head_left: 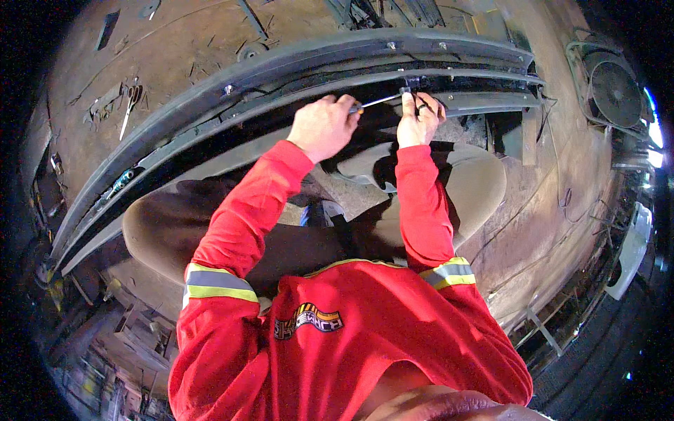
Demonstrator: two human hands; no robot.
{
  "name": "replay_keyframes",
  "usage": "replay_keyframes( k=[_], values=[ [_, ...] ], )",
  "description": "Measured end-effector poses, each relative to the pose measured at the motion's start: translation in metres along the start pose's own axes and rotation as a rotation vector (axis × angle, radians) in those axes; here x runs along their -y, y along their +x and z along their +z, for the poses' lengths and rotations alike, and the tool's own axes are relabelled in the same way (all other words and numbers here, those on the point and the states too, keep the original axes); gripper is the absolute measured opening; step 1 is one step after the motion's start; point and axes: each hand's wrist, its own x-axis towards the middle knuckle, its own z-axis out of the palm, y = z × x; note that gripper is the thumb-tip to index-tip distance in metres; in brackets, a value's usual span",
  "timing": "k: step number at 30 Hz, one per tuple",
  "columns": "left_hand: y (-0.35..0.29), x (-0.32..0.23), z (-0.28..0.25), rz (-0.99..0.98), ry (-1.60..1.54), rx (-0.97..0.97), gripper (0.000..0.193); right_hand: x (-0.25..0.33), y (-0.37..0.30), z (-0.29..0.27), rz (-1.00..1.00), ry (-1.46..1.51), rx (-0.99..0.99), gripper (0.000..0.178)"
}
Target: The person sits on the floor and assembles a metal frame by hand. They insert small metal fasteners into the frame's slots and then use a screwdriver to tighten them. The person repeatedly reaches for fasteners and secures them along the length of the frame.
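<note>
My left hand [324, 128] is closed round the handle of a screwdriver, and most of that handle is hidden in my fist. The thin bright screwdriver shaft [382, 101] points right toward my right hand [418, 121]. There my thumb and fingers are closed at a small dark part [405, 90] by the shaft's tip; what exactly they pinch is hidden. Both hands are over a long dark metal channel [323, 90], which lies across in front of my knees. Bolts [443, 46] stick out along its far rail.
Inside the channel's left end lies a teal tool [123, 179]. Scissors-like pliers [131, 105] rest on the floor at the far left. A round fan-like unit [615, 91] stands at the right, with a pale curved panel [631, 249] nearer. Metal bars [351, 12] lie beyond the channel.
</note>
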Motion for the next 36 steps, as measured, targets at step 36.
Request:
replay_keyframes(
  k=[36],
  values=[
    [0.145, -0.21, -0.001, 0.566, -0.067, -0.396, 0.025, -0.015, -0.005, 0.004, -0.239, -0.015, 0.039, 0.024]
  ],
)
